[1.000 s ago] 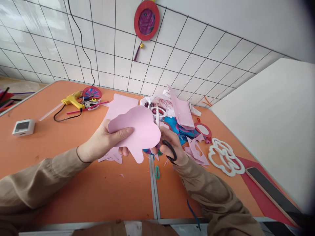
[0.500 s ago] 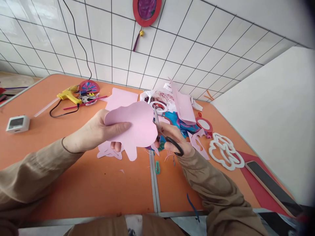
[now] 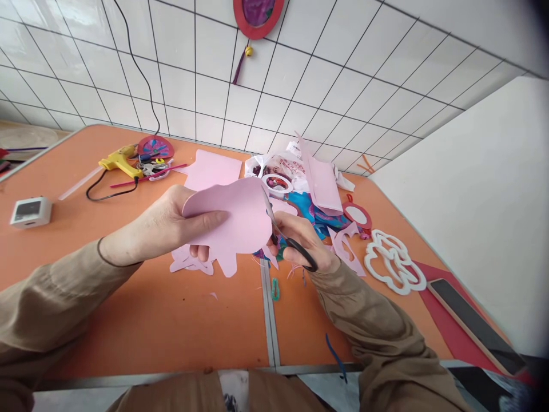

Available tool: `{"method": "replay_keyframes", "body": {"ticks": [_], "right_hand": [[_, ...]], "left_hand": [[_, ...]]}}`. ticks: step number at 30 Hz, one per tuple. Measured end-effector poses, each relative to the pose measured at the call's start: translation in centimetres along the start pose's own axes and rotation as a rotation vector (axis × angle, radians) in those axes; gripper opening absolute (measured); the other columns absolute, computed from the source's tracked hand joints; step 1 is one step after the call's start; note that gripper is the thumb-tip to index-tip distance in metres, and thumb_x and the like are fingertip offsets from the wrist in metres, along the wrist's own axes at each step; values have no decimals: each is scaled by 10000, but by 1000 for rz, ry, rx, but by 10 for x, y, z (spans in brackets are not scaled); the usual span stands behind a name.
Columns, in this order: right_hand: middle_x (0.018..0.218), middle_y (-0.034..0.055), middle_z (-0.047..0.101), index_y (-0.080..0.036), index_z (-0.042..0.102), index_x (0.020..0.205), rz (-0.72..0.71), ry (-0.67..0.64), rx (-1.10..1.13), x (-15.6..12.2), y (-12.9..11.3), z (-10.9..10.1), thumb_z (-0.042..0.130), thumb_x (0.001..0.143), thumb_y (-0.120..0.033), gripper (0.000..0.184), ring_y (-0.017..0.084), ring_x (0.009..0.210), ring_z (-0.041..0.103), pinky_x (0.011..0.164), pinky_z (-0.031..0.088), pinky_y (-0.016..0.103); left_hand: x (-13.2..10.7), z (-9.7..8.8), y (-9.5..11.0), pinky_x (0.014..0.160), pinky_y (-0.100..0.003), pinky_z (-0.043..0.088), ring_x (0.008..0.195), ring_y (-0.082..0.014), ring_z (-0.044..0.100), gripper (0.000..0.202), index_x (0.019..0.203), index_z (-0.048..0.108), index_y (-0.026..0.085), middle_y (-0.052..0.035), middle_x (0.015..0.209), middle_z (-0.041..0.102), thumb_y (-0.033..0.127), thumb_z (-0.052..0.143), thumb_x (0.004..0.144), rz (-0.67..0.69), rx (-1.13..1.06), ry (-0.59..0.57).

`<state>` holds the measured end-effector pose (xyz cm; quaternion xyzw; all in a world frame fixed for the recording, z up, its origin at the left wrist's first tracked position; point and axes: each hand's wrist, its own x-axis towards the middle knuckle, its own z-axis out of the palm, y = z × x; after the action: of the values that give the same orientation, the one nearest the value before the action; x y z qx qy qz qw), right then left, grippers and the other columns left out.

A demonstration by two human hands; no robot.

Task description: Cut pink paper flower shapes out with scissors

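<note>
While the left hand (image 3: 165,223) pinches a pink sheet (image 3: 240,214) between thumb above and fingers beneath, the right hand (image 3: 315,249) closes around the handles of black-handled scissors (image 3: 303,252).

Pink sheet: 1, wavy in outline, held up above the middle of an orange table (image 3: 171,326), with a narrow tab pointing toward the wearer.

Scissors: 1 pair, blades at the sheet's right edge, pointing away from the wearer (whether the blades meet, cannot tell).

Far left of table: 1 yellow glue gun (image 3: 120,162) with black cord, beside a red-rimmed disc (image 3: 155,147); nearer the wearer, 1 white box (image 3: 31,212) with a dark panel.

Beyond the hands: 1 flat pink piece (image 3: 217,165); 1 folded pink piece (image 3: 323,186), standing tilted; a white bag (image 3: 295,170); blue patterned material (image 3: 302,205).

Right side: 1 red-rimmed oval (image 3: 368,220) with a white centre; pink offcuts (image 3: 357,264); white cloud-shaped outlines (image 3: 369,265), overlapping; 1 dark flat slab (image 3: 476,326), lying partly on a red sheet (image 3: 444,323).

Near the table's metal seam: 1 green looped item (image 3: 275,289).

Wall, white tile: 1 red-rimmed ornament (image 3: 257,31), with a yellow bell (image 3: 249,51) and purple tassel (image 3: 238,70) below.
</note>
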<state>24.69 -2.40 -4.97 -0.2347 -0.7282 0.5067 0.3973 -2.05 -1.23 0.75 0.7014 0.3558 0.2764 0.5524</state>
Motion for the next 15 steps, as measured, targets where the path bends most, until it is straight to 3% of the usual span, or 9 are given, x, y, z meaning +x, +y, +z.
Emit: {"method": "replay_keyframes", "body": {"ticks": [9,15], "right_hand": [[712,-8,519,-166,597,897,28,12,5,1,-5,4,719,818,-504,368,89,539,488,465,427,223],[716,1,554,-165,632,966,67,39,-12,-1,-4,3,749,793,-503,397,85,527,492,443,399,212]], "left_hand": [[2,-8,-7,420,-187,495,419,-130,623,457,628,730,60,-99,523,696,336,583,962,43,-19,-119],[1,-12,-6,414,-191,503,419,-130,617,412,675,732,80,-89,536,707,364,597,942,32,36,-90]]}}
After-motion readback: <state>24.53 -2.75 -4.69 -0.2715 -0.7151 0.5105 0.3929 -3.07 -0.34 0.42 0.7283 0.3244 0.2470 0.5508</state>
